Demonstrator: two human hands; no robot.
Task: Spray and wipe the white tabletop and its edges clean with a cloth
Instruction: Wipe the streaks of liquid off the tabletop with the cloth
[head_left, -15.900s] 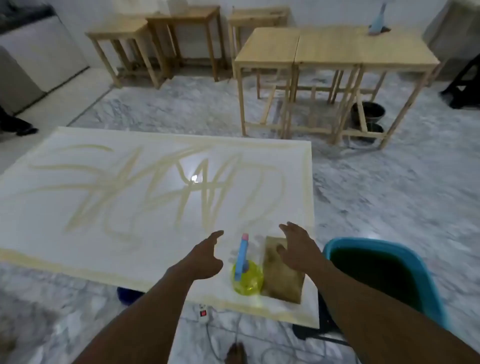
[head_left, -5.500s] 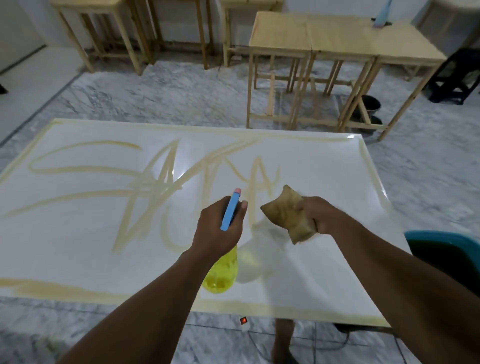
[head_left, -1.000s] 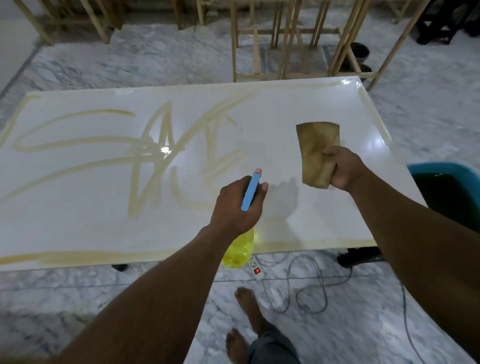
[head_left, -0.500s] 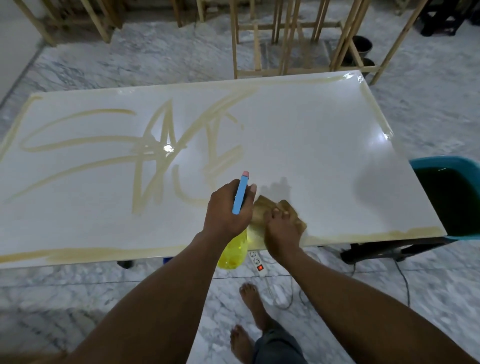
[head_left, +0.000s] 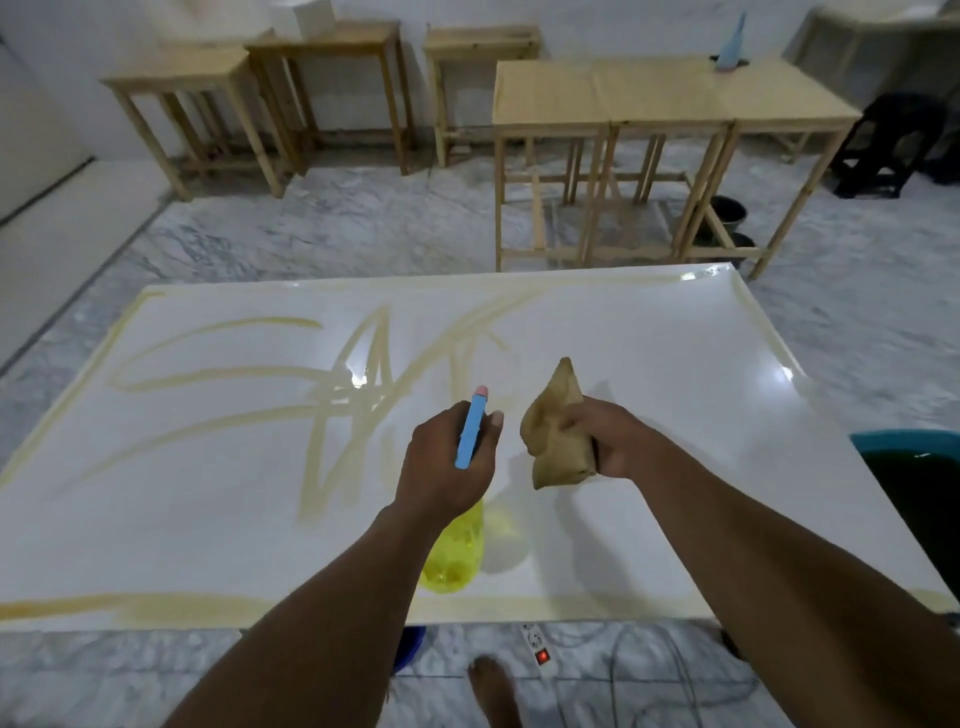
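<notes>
The white tabletop (head_left: 649, 374) fills the middle of the view, with yellowish smear lines across its left and centre and along its near and far edges. My left hand (head_left: 447, 467) grips a yellow spray bottle (head_left: 457, 556) with a blue nozzle (head_left: 470, 428), held above the table near its front edge. Just to the right, my right hand (head_left: 605, 444) holds a bunched brown cloth (head_left: 553, 431) lifted off the surface. The right part of the tabletop looks free of smears.
A teal tub (head_left: 919, 473) of dark water stands at the table's right end. Several wooden tables (head_left: 670, 98) line the back wall. A power strip (head_left: 537, 649) with cables lies on the marble floor under the near edge, beside my bare foot (head_left: 493, 691).
Half a second ago the cloth was pressed on the near edge under my right hand; now it is lifted and bunched above the table. The view has tilted up toward the room.
</notes>
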